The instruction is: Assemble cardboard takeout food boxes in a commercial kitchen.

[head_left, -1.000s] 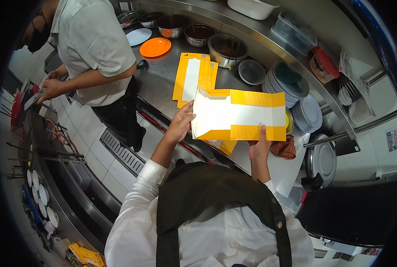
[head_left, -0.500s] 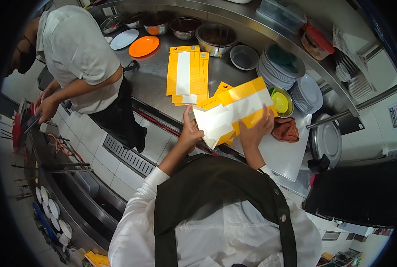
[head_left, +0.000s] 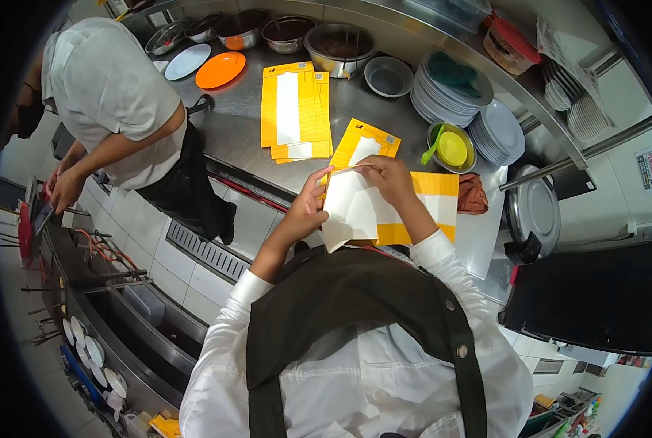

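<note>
A piece of folded yellow-and-white paper [head_left: 354, 208], shaped like a flat bag or sleeve, lies across the near edge of the steel counter. Its white, creased end faces my left side. My left hand [head_left: 305, 212] grips that end, thumb on the near side and fingers behind. At the far edge, my right hand [head_left: 392, 184] pinches the paper near a fold; the wrist crosses over the yellow part. Just beyond sits another flat yellow-and-white piece [head_left: 366, 135], partly covered. Farther left, several similar pieces [head_left: 288, 109] lie stacked.
Steel pots [head_left: 338, 45], an orange plate [head_left: 221, 70] and a grey bowl [head_left: 389, 77] line the back. White plate stacks [head_left: 497, 131], a bowl with a yellow dish [head_left: 452, 148] and a brown cloth [head_left: 473, 194] are at right. Another person [head_left: 114, 95] stands at left.
My right hand has moved from the paper's right part to its far left edge and now pinches there. The paper has come nearer and turned level. The view has shifted slightly.
</note>
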The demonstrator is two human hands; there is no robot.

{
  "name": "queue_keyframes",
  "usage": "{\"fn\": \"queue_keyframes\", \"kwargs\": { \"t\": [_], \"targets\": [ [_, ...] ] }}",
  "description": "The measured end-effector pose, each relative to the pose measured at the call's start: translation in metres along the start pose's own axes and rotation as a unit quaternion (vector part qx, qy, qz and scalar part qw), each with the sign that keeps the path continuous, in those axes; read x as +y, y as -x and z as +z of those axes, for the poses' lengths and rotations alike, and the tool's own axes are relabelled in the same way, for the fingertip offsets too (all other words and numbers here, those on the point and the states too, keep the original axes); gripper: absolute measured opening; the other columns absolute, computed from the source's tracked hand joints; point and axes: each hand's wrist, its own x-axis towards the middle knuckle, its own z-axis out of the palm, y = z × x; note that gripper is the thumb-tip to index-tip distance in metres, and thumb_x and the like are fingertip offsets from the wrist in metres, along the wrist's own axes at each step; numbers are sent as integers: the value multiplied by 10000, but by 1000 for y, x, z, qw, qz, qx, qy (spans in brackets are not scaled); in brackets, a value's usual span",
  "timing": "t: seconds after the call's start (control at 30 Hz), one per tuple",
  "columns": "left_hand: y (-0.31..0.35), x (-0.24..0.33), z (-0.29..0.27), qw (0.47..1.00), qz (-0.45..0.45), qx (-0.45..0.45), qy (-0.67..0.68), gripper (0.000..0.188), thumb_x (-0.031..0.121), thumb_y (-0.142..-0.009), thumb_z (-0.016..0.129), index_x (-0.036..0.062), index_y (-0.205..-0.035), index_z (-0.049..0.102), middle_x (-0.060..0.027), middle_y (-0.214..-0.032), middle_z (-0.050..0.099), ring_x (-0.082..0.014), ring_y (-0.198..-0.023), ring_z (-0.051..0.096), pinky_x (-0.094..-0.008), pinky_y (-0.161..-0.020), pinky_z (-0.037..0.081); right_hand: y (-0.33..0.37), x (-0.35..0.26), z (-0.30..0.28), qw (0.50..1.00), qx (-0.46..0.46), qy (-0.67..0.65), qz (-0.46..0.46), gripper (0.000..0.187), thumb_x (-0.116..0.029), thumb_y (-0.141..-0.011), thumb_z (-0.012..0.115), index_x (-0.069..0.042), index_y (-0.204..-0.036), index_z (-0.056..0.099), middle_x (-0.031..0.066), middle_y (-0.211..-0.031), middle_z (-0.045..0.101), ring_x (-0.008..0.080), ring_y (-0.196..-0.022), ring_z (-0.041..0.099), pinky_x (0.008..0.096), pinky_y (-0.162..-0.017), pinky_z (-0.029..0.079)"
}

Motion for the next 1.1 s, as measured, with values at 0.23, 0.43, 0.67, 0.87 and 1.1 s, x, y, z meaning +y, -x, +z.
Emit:
{"fn": "queue_keyframes", "kwargs": {
  "t": [0.23, 0.43, 0.67, 0.87, 1.1],
  "targets": [
    [-30, 20, -33, 995, -35, -56, -78, 708, -58, -723, 492, 95, -1364, 233, -149, -1202, 460, -127, -981, 520, -237, -783, 425, -14, 13, -1, 992, 9, -124, 27, 198, -150, -782, 571, -28, -922, 640, 137, -822, 644, 242, -700, 616, 288, -644, 468],
    [-34, 10, -2, 883, 203, 332, -263, 750, 111, -748, 670, 38, -1332, 206, -208, -1234, 386, -275, -1192, 341, -364, -974, 298, -28, -4, -15, 966, 232, -46, -101, 217, -31, -805, 504, -23, -992, 612, 164, -930, 627, 286, -835, 617, 298, -740, 467],
    [-67, 13, 15, 895, 241, 325, -186, 834, -44, -678, 664, 35, -1337, 160, -188, -1175, 430, -255, -1074, 484, -319, -897, 402, -26, -21, -11, 948, 288, -100, -94, 249, -36, -832, 482, -2, -1059, 577, 190, -996, 609, 230, -891, 610, 291, -772, 449],
    [-77, 42, -36, 967, 158, 172, -99, 604, -167, -694, 395, 1, -1274, 391, -187, -1235, 458, -179, -1060, 512, -216, -828, 421, -30, 15, -18, 948, 302, -104, 8, 253, -62, -836, 510, 57, -1054, 557, 156, -986, 618, 185, -869, 585, 263, -783, 432],
    [-83, 28, -42, 983, 71, 167, 0, 488, -71, -762, 474, 11, -1242, 446, -154, -1108, 558, -149, -933, 567, -216, -781, 434, -31, 55, -14, 971, 201, -124, 27, 257, -103, -832, 540, 53, -1037, 542, 103, -880, 629, 153, -769, 595, 251, -700, 449]
  ]
}}
